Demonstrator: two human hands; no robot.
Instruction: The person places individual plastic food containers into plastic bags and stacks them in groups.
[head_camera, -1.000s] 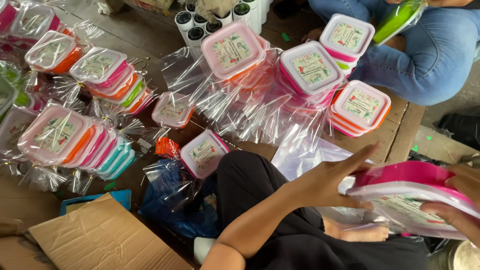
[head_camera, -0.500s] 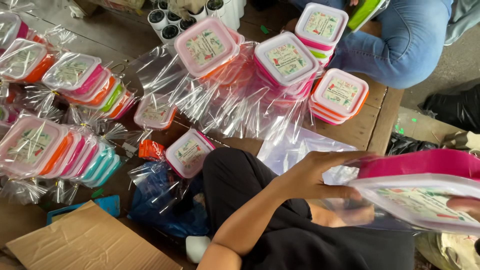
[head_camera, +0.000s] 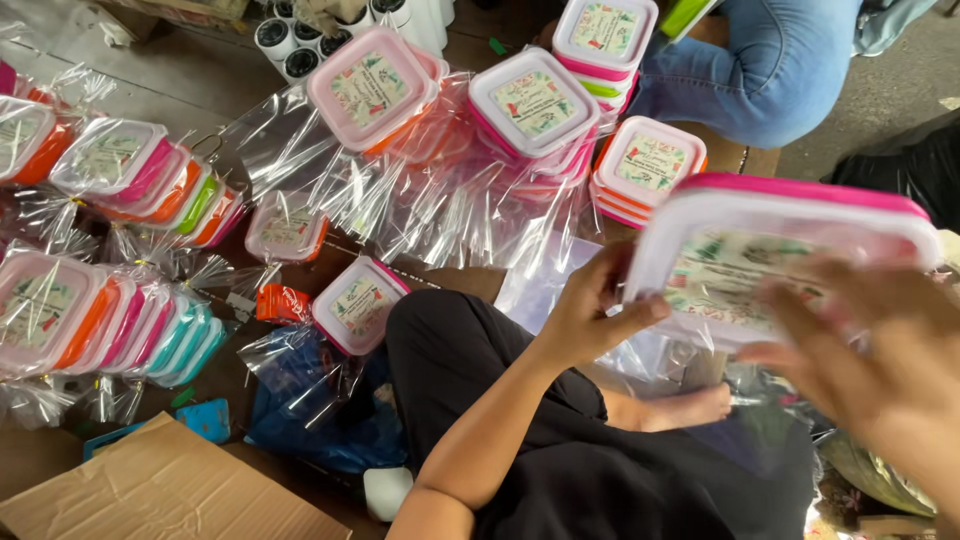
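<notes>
Head view — hands (head_camera: 600, 310) around container (head_camera: 780, 260)

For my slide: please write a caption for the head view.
Both hands, left hand and right hand, hold a pink-lidded container.

Wrapped lunch boxes (head_camera: 120, 330), flattened cardboard (head_camera: 165, 495) and white cups (head_camera: 300, 40) cover the floor (head_camera: 190, 85).

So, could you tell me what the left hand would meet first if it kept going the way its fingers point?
The left hand points up and right and already touches the pink-lidded container, so that comes first.
</notes>
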